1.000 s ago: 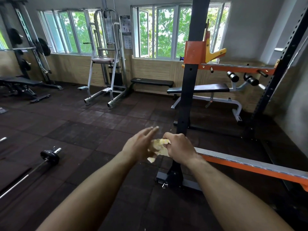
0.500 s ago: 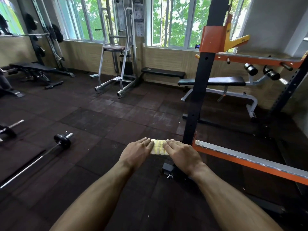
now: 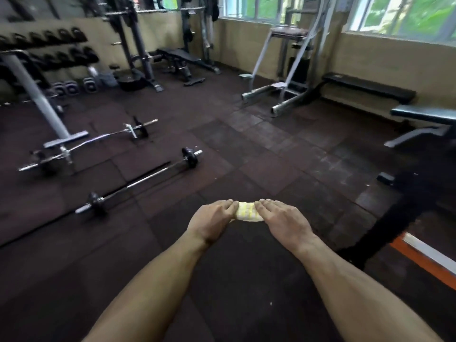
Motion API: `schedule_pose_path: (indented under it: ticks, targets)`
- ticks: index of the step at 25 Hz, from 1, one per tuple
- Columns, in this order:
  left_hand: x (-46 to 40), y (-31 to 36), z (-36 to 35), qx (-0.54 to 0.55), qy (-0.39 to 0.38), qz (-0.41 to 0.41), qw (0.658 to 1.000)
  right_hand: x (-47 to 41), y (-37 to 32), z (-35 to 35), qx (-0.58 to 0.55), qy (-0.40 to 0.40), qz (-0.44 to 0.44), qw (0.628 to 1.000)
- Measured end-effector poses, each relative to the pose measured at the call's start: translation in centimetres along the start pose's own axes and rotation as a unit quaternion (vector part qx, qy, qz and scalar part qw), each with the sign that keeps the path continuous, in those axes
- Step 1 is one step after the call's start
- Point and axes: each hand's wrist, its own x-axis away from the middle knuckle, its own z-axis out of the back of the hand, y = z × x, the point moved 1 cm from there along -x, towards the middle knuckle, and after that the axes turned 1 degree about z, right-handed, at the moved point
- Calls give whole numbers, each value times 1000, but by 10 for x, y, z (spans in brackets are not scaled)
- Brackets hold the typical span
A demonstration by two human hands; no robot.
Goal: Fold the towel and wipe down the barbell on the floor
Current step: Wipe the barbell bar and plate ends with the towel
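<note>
A small yellow-and-white towel (image 3: 248,212), folded into a short strip, is held in front of me between both hands. My left hand (image 3: 212,220) grips its left end and my right hand (image 3: 281,219) grips its right end, palms down. Most of the cloth is hidden under my fingers. The barbell (image 3: 145,180) lies on the dark rubber floor to the left and beyond my hands, a chrome bar with a small black plate near each end. Neither hand touches it.
A second curled bar (image 3: 98,139) lies further left beside a grey machine post (image 3: 37,95). A dip stand (image 3: 283,77) and black benches (image 3: 370,87) stand at the back right. A black and orange rack base (image 3: 394,218) is close on my right. Dumbbell racks line the left wall.
My view has swung left, bringing the barbell toward the middle and pushing the rack to the right edge. The towel went from a loose bunch to a flat strip held at both ends.
</note>
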Motion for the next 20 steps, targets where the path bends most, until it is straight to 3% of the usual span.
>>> schedule_pose_path:
  ticks: [5,8,20]
  targets:
    - [-23,-114,14,36,34,117,992,-136,-20,-27,-12,10,63,998]
    - [-38,-176,28,25,48,131,990,-210,-36,-34,-18,-3,75,997]
    - [-141,-401,26,0,8,340,940,-513,-44,-145,-114,-70,193,972]
